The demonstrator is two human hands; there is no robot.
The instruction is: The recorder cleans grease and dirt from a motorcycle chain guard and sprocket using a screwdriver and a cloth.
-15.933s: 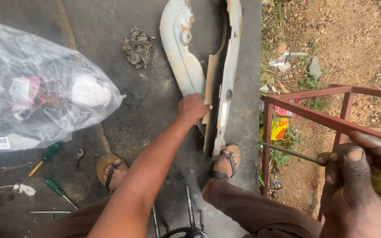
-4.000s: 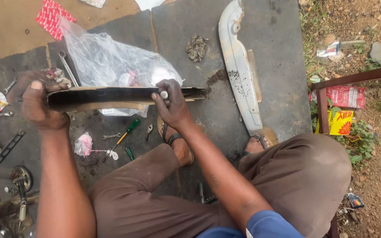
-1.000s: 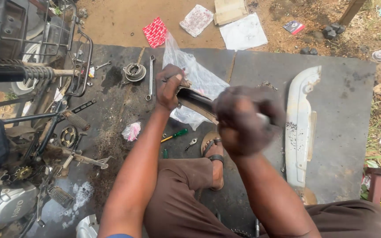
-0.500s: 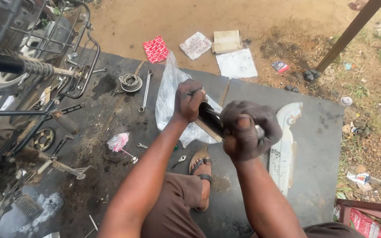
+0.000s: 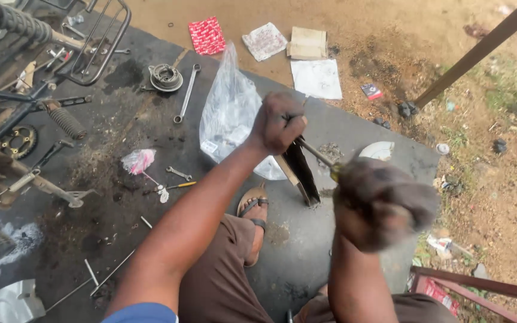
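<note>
Long dark panel (image 5: 301, 173): held upright-tilted above the concrete slab (image 5: 354, 125), its lower end down near the slab just right of the sandalled foot (image 5: 254, 210). Upper end is gripped in the left hand (image 5: 277, 122); left fingers (image 5: 288, 119) are curled tight around the panel's top edge, closed into a fist on it.

Screwdriver (image 5: 318, 157): thin metal shaft runs from the left fingers, where its tip meets the top of the panel, down and right to a yellowish handle stub at the right hand (image 5: 384, 203). Right hand is motion-blurred; its fingers appear wrapped round the handle, but the exact grip cannot be told.

Just behind the left fingers, touching the slab: a clear plastic bag (image 5: 230, 116) with pale contents. Right of the fingers, beyond the panel: a white curved cover (image 5: 379, 149), partly hidden by the right hand.

Left of the fingers, well apart: a long spanner (image 5: 186, 93), a round metal part (image 5: 164, 76), a small spanner (image 5: 178, 173), a pink-stained scrap of plastic (image 5: 139, 160), loose thin rods (image 5: 112, 272). Farther left: a motorcycle frame (image 5: 25, 78) with spring, sprocket and rack.

Beyond the fingers, on bare dirt: red packet (image 5: 206, 34), cardboard piece (image 5: 307, 43), white paper sheet (image 5: 317, 78). A rusty red rail (image 5: 480, 287) lies below the right hand.
</note>
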